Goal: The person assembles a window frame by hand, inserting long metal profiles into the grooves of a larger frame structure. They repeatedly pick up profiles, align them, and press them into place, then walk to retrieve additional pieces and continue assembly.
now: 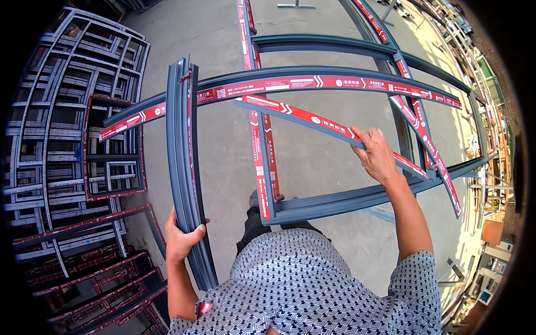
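Grey concrete floor spreads out below the person, with a stack of window frames along the left and strong sunlight falling at the far right. On the left side, the left hand is wrapped around the near part of a dark grey profile, thumb on the right-hand edge, no slack visible in the grip. That profile's long axis runs from near to far, and most of its length lies on the far side of the hand; its far part passes over a long red-taped bar, though whether the two touch cannot be told. On the right side, the right hand is closed on a thinner red-taped bar, fingers over the top and thumb underneath at the near edge. This thinner bar slants from far left to near right, crosswise to the profile. Its longer stretch lies left of the grip, ending just beside the near edge of the long bar and apart from the profile. Its shorter stretch reaches right toward the near rail of a large frame; contact there is unclear. The left hand is well apart from it.
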